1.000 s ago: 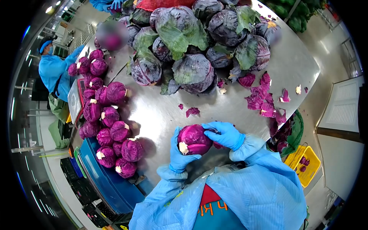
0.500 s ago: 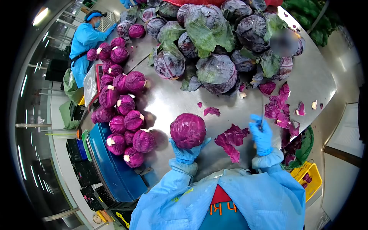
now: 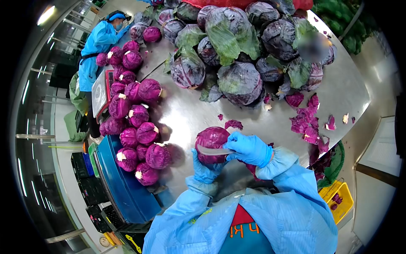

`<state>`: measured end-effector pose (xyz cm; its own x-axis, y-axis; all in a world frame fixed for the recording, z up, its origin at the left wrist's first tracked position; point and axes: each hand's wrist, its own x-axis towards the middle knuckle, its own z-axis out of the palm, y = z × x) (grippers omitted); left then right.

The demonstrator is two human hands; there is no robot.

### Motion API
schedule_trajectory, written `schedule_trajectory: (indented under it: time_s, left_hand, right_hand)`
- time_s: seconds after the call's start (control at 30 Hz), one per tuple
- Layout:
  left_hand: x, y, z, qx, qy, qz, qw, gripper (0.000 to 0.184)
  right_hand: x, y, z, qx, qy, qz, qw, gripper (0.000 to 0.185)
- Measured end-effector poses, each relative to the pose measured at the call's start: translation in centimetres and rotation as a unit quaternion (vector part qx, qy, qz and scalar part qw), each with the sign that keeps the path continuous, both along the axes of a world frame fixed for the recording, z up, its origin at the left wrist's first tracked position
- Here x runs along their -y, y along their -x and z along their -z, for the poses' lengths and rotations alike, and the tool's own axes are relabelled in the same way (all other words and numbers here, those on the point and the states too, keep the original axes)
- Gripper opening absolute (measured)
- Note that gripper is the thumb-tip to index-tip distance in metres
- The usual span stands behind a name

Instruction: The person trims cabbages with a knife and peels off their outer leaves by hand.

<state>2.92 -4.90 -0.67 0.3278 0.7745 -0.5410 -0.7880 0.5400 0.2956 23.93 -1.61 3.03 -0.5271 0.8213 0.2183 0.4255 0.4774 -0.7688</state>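
A peeled purple cabbage [image 3: 211, 138] rests in my left hand [image 3: 206, 168], which cups it from below and the left. My right hand [image 3: 250, 149] is closed round the handle of a knife [image 3: 210, 151]; its blade lies across the front of the cabbage. Part of a loose purple leaf [image 3: 253, 170] shows under my right hand and sleeve. A smaller leaf piece [image 3: 234, 124] lies on the metal table just beyond the cabbage.
Trimmed purple cabbages [image 3: 148, 133] are heaped at the left beside a scale [image 3: 100, 94] and a blue bin [image 3: 127, 182]. Untrimmed cabbages [image 3: 240, 80] fill the back. Leaf scraps [image 3: 305, 122] lie right, near a yellow basket [image 3: 344, 202]. A co-worker [image 3: 95, 48] stands far left.
My right hand has moved left with the knife, from beside the loose leaf to the cabbage. The cabbage has shifted slightly right in my left hand. The co-worker's arm has bent toward the face.
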Motion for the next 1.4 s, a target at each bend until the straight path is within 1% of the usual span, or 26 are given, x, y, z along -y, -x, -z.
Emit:
schedule_trajectory:
  time_s: [0.1, 0.2, 0.23, 0.27, 0.33, 0.37, 0.4, 0.43, 0.5, 0.53, 0.57, 0.6, 0.63, 0.7, 0.73, 0.8, 0.87, 0.93, 0.97, 1.0, 1.07, 1.1, 1.17, 1.23, 1.33, 1.4]
  left_hand:
    - [-0.1, 0.2, 0.6, 0.055, 0.019, 0.015, 0.998, 0.087]
    - [-0.3, -0.2, 0.5, 0.124, 0.083, -0.002, 0.989, 0.088]
    - [-0.2, 0.0, 0.7, 0.17, 0.081, -0.015, 0.982, 0.09]
    - [-0.2, -0.5, 0.9, 0.129, 0.079, -0.029, 0.988, 0.091]
    - [-0.7, -0.1, 1.0, 0.177, 0.076, -0.017, 0.981, 0.09]
    - [-1.0, 0.1, 1.1, 0.169, 0.066, -0.028, 0.983, 0.09]
    - [-1.4, 0.3, 1.1, 0.16, 0.056, -0.039, 0.985, 0.09]
    - [-1.8, 0.6, 1.2, 0.152, 0.045, -0.049, 0.986, 0.09]
    - [-2.8, 0.9, 1.5, 0.113, 0.054, -0.111, 0.986, 0.091]
    - [-3.0, 1.2, 1.6, 0.091, 0.062, -0.141, 0.984, 0.091]
    - [-3.3, 1.8, 1.8, 0.088, 0.084, -0.16, 0.979, 0.094]
    - [-3.4, 2.1, 1.8, 0.073, 0.082, -0.168, 0.98, 0.095]
    - [-3.6, 2.3, 1.7, 0.06, 0.079, -0.173, 0.98, 0.096]
    - [-4.0, 2.8, 1.6, 0.053, 0.076, -0.18, 0.979, 0.097]
    - [-3.9, 3.1, 1.3, 0.051, 0.067, -0.176, 0.981, 0.096]
    - [-3.6, 3.5, 0.8, 0.05, 0.051, -0.169, 0.983, 0.095]
    - [-3.3, 3.6, 0.5, 0.041, 0.026, -0.153, 0.987, 0.094]
    - [-2.9, 3.8, 0.4, 0.019, -0.007, -0.128, 0.992, 0.093]
    - [-2.7, 4.0, 0.5, 0.009, -0.012, -0.111, 0.994, 0.093]
    - [-2.6, 3.9, 0.3, -0.012, -0.003, -0.098, 0.995, 0.093]
    - [-2.3, 3.4, -0.6, -0.052, 0.013, -0.074, 0.996, 0.094]
    - [-2.0, 3.0, -1.3, -0.073, 0.011, -0.068, 0.995, 0.094]
    - [-1.7, 2.9, 0.1, -0.061, -0.004, -0.053, 0.997, 0.089]
    - [-1.2, 2.0, 0.4, -0.074, 0.001, -0.031, 0.997, 0.08]
    - [-0.8, -0.2, 0.3, -0.175, -0.085, 0.057, 0.979, 0.075]
    - [-0.7, -1.9, 0.7, -0.269, -0.155, 0.127, 0.942, 0.085]
  right_hand:
    - [0.5, -0.3, 0.7, 0.044, 0.009, -0.012, 0.999, 0.02]
    - [1.0, -1.3, 0.8, -0.039, 0.085, -0.073, 0.993, 0.022]
    - [1.5, -2.2, 0.6, -0.087, 0.147, -0.1, 0.98, 0.019]
    - [2.3, -3.5, 1.3, -0.144, 0.194, -0.085, 0.967, 0.021]
    - [4.2, -5.7, 2.9, -0.25, 0.287, -0.056, 0.923, 0.025]
    - [5.1, -5.5, 3.4, -0.27, 0.294, 0.115, 0.909, 0.028]
    - [6.0, -5.3, 4.1, -0.282, 0.291, 0.282, 0.869, 0.032]
    - [6.6, -5.7, 5.4, -0.116, 0.192, 0.423, 0.878, 0.032]
    - [8.4, -5.0, 8.0, -0.296, 0.267, 0.453, 0.797, 0.03]
    - [8.3, -4.4, 7.3, -0.382, 0.306, 0.461, 0.741, 0.029]
    - [8.9, -3.3, 6.4, -0.408, 0.397, 0.427, 0.703, 0.026]
    - [8.9, -1.2, 5.8, -0.456, 0.404, 0.395, 0.688, 0.025]
    - [9.0, 0.6, 5.9, -0.495, 0.443, 0.347, 0.662, 0.031]
    - [9.1, 3.5, 7.1, -0.546, 0.55, 0.208, 0.597, 0.053]
    - [9.0, 5.2, 9.0, -0.56, 0.564, 0.146, 0.589, 0.062]
    - [7.6, 7.4, 11.8, -0.582, 0.539, 0.138, 0.593, 0.068]
    - [5.3, 8.1, 13.3, -0.634, 0.461, 0.137, 0.605, 0.07]
    - [3.0, 7.4, 11.4, -0.661, 0.415, 0.217, 0.586, 0.072]
    - [2.4, 6.6, 12.3, -0.684, 0.385, 0.231, 0.575, 0.074]
    - [2.1, 5.4, 13.4, -0.705, 0.354, 0.242, 0.565, 0.075]
    - [2.5, 2.4, 12.3, -0.69, 0.298, 0.285, 0.594, 0.075]
    - [2.8, 0.4, 12.1, -0.685, 0.284, 0.302, 0.598, 0.071]
    - [4.3, -4.1, 12.9, -0.682, 0.244, 0.32, 0.611, 0.068]
    - [6.2, -8.6, 12.5, -0.667, 0.205, 0.386, 0.604, 0.068]
    - [9.6, -14.6, 11.6, -0.628, 0.111, 0.476, 0.606, 0.07]
    - [12.8, -18.4, 11.9, -0.626, 0.069, 0.494, 0.599, 0.07]
